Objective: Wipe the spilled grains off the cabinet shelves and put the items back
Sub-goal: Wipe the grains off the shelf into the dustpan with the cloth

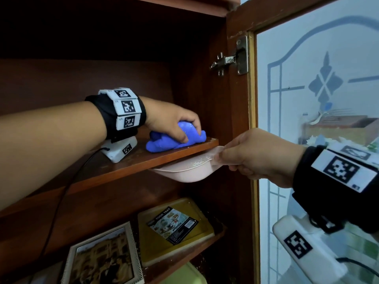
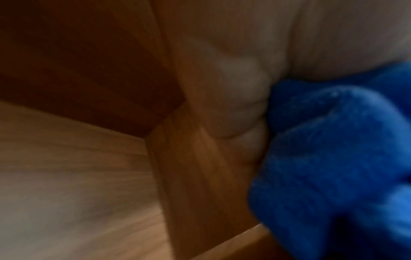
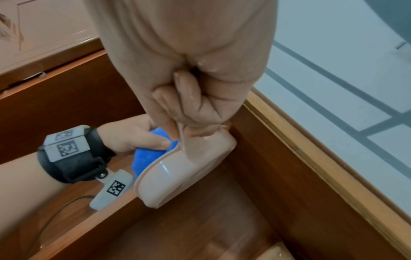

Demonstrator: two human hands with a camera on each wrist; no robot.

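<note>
My left hand [image 1: 174, 125] grips a bunched blue cloth [image 1: 164, 143] at the front right corner of the brown cabinet shelf [image 1: 123, 162]. The cloth [image 2: 333, 158] fills the right of the blurred left wrist view, and the cloth [image 3: 144, 156] shows beside the left hand [image 3: 135, 137] in the right wrist view. My right hand [image 1: 256, 154] pinches the rim tab of a pale pink container [image 1: 188, 171], held just under the shelf's front edge. Small pale grains lie inside it. In the right wrist view my right hand [image 3: 189, 105] holds the pink container [image 3: 177, 176] against the shelf edge.
On the lower shelf lie a yellow food tray [image 1: 174, 228] with a label and a silver picture frame [image 1: 102, 257]. Scattered grains dot that shelf. The open cabinet door [image 1: 315, 119] with frosted patterned glass stands at the right, its hinge [image 1: 231, 60] above my hands.
</note>
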